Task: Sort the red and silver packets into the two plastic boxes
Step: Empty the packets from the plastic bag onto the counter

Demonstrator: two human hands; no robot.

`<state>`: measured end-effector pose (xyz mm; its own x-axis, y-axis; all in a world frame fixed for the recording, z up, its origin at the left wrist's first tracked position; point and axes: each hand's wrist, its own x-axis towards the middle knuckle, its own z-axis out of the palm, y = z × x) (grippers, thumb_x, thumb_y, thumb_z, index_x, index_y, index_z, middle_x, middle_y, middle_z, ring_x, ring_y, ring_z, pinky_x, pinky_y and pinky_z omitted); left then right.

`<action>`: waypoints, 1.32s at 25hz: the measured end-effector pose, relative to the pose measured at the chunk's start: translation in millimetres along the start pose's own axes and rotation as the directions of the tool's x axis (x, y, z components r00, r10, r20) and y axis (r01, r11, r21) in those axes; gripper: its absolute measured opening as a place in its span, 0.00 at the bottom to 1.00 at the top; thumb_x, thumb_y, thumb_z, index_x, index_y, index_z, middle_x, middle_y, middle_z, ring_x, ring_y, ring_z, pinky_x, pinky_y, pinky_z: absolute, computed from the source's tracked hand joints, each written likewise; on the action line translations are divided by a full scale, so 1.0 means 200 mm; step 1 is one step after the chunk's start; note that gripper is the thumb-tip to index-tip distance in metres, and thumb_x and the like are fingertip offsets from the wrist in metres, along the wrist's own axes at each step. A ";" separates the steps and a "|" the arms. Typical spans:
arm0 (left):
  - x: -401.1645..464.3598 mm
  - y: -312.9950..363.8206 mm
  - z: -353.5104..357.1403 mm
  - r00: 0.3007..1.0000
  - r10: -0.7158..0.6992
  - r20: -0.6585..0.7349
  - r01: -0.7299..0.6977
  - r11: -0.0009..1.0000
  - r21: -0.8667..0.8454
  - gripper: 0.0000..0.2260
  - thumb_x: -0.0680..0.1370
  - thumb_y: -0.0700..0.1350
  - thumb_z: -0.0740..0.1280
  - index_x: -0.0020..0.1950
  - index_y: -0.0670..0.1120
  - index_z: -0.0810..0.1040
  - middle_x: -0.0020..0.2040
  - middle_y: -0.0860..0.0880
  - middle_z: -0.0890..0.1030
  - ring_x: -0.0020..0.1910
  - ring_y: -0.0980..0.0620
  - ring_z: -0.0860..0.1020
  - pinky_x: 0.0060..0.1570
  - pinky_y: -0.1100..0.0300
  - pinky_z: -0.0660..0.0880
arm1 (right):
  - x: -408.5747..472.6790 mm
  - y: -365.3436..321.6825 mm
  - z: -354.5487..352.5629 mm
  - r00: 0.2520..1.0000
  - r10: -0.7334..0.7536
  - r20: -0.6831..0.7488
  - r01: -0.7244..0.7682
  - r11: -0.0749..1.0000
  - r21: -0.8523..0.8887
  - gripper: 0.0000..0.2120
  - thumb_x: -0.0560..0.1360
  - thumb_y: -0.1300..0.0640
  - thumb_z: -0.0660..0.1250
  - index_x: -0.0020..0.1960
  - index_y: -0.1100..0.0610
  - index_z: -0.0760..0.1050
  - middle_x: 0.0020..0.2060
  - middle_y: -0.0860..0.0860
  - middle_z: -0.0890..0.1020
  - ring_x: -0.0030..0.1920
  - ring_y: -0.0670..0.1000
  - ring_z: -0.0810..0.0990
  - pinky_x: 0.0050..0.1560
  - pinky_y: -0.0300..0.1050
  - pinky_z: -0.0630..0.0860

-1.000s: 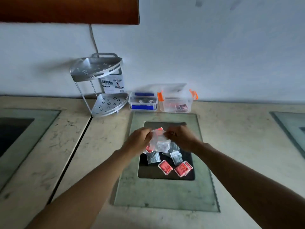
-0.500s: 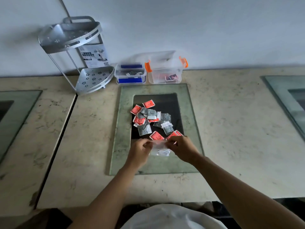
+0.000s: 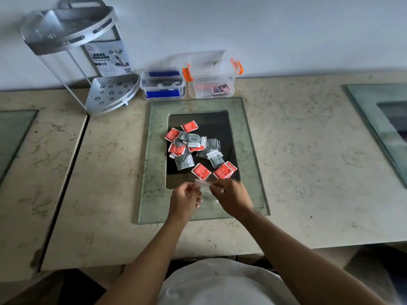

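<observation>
Head view. My left hand and right hand are both over the near edge of the glass panel set on the stone bench. Between them I hold a thin clear plastic bag: right-hand fingers curled and pinching its upper right corner, left-hand fingertips curled and pinching its left edge. The bag is see-through and blurred; I cannot tell whether anything is inside.

The pile of packets lies on the dark middle of the panel, just beyond my hands. Red packets sit at the near edge and at the far left of the pile; silver packets are mixed through the centre, several overlapping.

Against the wall at the far side of the bench stand the two boxes, side by side and open. The blue-latched box on the left holds a few silver packets. The orange-latched box on the right holds a few red ones.

Left of the boxes: a two-tier metal corner rack, with a printed card leaning behind it.
</observation>
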<state>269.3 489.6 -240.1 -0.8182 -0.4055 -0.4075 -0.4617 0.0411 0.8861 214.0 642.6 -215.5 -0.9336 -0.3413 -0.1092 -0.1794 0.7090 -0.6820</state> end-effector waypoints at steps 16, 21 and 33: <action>-0.08 0.02 0.01 0.997 -0.066 -0.032 0.064 0.997 -0.050 0.05 0.77 0.43 0.72 0.46 0.42 0.86 0.39 0.42 0.87 0.38 0.47 0.85 0.40 0.52 0.83 | -0.07 -0.06 0.12 0.972 0.226 0.070 -0.237 0.936 0.260 0.05 0.73 0.54 0.73 0.39 0.54 0.85 0.31 0.45 0.84 0.32 0.42 0.79 0.33 0.34 0.72; -0.08 0.05 0.00 0.995 -0.097 -0.032 0.096 0.995 -0.037 0.06 0.77 0.40 0.70 0.44 0.40 0.87 0.36 0.42 0.86 0.33 0.51 0.84 0.38 0.56 0.83 | -0.05 -0.05 0.13 0.963 0.238 0.122 -0.266 0.901 0.341 0.07 0.71 0.51 0.76 0.39 0.53 0.83 0.33 0.47 0.84 0.34 0.45 0.82 0.34 0.36 0.77; -0.06 0.08 0.01 0.983 -0.183 -0.004 0.183 0.983 -0.028 0.08 0.78 0.41 0.68 0.43 0.41 0.85 0.35 0.43 0.86 0.32 0.51 0.82 0.34 0.59 0.79 | -0.01 -0.04 0.13 0.950 0.245 0.195 -0.302 0.880 0.367 0.05 0.74 0.53 0.72 0.46 0.54 0.83 0.36 0.47 0.85 0.37 0.45 0.83 0.41 0.42 0.81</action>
<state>271.2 496.0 -221.6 -0.7185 -0.4099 -0.5619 -0.5939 -0.0591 0.8024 224.6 622.3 -228.3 -0.8703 -0.2704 -0.4115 0.2380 0.5006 -0.8323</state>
